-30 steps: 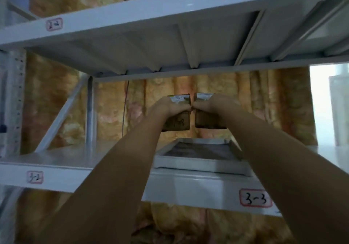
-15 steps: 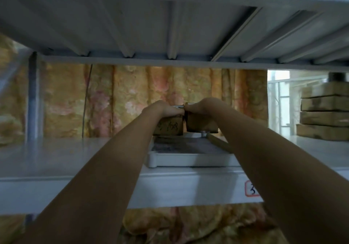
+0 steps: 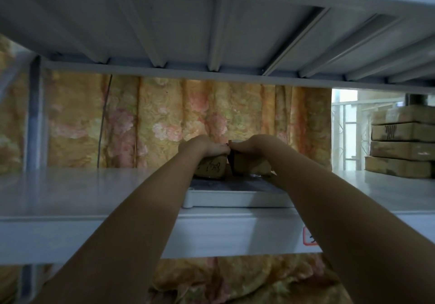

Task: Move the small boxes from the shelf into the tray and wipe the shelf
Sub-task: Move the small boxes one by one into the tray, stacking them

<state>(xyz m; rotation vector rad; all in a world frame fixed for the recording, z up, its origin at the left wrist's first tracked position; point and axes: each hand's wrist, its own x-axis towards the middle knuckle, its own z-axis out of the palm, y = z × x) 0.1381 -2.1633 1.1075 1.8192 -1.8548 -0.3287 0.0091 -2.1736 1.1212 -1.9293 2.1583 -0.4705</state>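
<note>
Left hand (image 3: 202, 147) curled over the top of the left box (image 3: 210, 167); right hand (image 3: 251, 146) curled likewise over the right box (image 3: 250, 166). Both grips closed from above, knuckles almost meeting, boxes side by side at the far end of the tray (image 3: 235, 201). Appear to be just landing on the tray floor, though contact underneath cannot be confirmed from this low angle.

Risks noted: release before full seating would let a box tip or slide toward the rear rim. Boxes held close together, so one could nudge the other askew on letting go. Tray set close to the front of the shelf (image 3: 94, 193); downward pressure at its far end could shift it on the smooth painted metal.

Materials: boxes of brown cardboard, squarish, matt, scribbled marking on the left one. Tray shallow, rectangular, white with rounded corner and dark inner floor. Shelf flat, pale, faintly glossy. Ribbed metal underside above. Stacked cartons (image 3: 403, 141) far right; floral curtain (image 3: 164, 120) behind.
</note>
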